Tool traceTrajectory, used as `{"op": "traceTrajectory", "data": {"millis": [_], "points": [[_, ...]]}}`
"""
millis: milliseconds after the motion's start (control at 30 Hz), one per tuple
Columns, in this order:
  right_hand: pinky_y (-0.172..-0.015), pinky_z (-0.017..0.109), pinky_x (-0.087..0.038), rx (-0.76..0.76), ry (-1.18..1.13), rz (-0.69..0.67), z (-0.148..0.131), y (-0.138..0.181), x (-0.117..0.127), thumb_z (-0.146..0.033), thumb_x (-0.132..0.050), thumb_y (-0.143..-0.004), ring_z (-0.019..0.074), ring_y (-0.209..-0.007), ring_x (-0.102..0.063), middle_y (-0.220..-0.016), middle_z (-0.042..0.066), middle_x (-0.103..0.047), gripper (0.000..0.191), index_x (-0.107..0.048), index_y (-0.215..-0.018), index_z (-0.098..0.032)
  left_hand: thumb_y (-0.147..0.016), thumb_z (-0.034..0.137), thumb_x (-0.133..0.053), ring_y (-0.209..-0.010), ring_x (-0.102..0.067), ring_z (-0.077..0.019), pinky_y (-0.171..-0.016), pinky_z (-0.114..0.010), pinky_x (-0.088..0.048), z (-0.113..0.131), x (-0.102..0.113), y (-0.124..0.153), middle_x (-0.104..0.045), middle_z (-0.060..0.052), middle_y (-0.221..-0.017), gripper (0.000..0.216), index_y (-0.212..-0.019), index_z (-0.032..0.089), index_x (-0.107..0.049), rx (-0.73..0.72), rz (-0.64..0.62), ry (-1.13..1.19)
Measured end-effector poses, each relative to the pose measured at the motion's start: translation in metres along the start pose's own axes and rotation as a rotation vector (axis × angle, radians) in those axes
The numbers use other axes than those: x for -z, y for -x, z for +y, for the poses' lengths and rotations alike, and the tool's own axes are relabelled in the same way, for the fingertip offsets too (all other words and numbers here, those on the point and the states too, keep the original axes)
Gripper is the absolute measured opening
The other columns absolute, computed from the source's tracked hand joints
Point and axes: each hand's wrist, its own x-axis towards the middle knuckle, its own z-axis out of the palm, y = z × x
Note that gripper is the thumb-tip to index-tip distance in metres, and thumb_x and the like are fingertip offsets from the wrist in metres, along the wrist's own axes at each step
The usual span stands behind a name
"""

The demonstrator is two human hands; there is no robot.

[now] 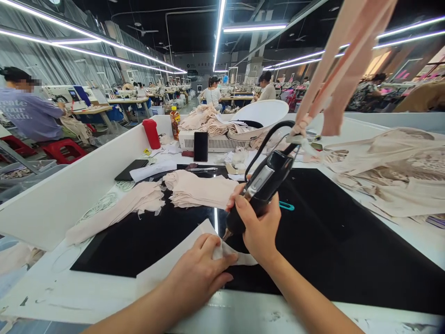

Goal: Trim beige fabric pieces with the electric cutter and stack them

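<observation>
My right hand (259, 222) is wrapped around a black corded hand tool (266, 178), held tilted with its narrow tip pointing down. Pink fabric strips (333, 79) are knotted at the tool's upper end and run up out of view. Just left of that tip, my left hand (201, 264) has its fingers bent and closed on a pale fabric piece (174, 257), pressing it against the black board (313, 232). The curved end of the piece passes under the tool. The exact contact of the tip with the fabric is hard to make out.
Stacked pink fabric pieces (205, 188) lie ahead, with another bundle (121, 208) to the left. A turquoise thread snip or clip (287, 205) lies right of the tool. Behind stand a phone (200, 146), a red cup (151, 133) and a bottle (174, 123). Sheer garments (392, 167) cover the right side.
</observation>
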Motion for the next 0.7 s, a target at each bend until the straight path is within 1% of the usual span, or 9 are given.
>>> {"op": "traceTrajectory", "data": {"millis": [233,400,500,600,700], "points": [[-0.063,0.03,-0.058,-0.018,0.096,0.035,0.004,0.003,-0.002,-0.031,-0.081,-0.083,0.0134,-0.064,-0.064,-0.085,-0.006,-0.069,0.036,-0.056,-0.109,-0.027,-0.102,0.026,-0.068,-0.118,-0.058,-0.033,-0.101,-0.051,-0.058,0.001,0.002,0.0,-0.056,-0.015,-0.129,0.042,-0.144,0.027,-0.064,0.008,-0.032,-0.005],[-0.061,0.029,-0.057,-0.031,0.109,0.032,0.004,0.004,-0.003,-0.029,-0.078,-0.085,0.0121,-0.06,-0.062,-0.083,-0.006,-0.067,0.028,-0.056,-0.102,-0.026,-0.102,0.026,-0.068,-0.118,-0.058,-0.0335,-0.1,-0.052,-0.059,0.0,0.003,0.0,-0.056,-0.015,-0.128,0.042,-0.144,0.028,-0.064,0.021,-0.046,-0.019],[-0.062,0.029,-0.057,-0.03,0.097,0.016,0.004,0.003,-0.002,-0.029,-0.078,-0.086,0.0127,-0.062,-0.064,-0.084,-0.006,-0.067,0.029,-0.056,-0.104,-0.026,-0.102,0.026,-0.068,-0.119,-0.058,-0.034,-0.1,-0.052,-0.059,-0.001,0.002,0.0,-0.056,-0.015,-0.128,0.042,-0.144,0.028,-0.063,0.017,-0.048,-0.024],[-0.064,0.03,-0.057,0.01,0.126,0.031,0.001,-0.002,0.004,-0.034,-0.08,-0.087,0.0141,-0.065,-0.064,-0.086,-0.005,-0.068,0.033,-0.056,-0.109,-0.027,-0.102,0.026,-0.068,-0.12,-0.058,-0.0346,-0.102,-0.052,-0.058,-0.001,0.002,0.0,-0.057,-0.016,-0.128,0.042,-0.143,0.026,-0.063,0.021,-0.05,-0.015],[-0.067,0.033,-0.057,0.032,0.232,0.038,-0.006,-0.009,0.018,-0.04,-0.083,-0.086,0.0156,-0.067,-0.063,-0.086,-0.004,-0.068,0.036,-0.056,-0.105,-0.027,-0.102,0.025,-0.068,-0.122,-0.059,-0.0333,-0.104,-0.05,-0.057,-0.002,0.004,0.0,-0.057,-0.016,-0.133,0.041,-0.142,0.024,-0.063,0.046,-0.058,0.031]]}}
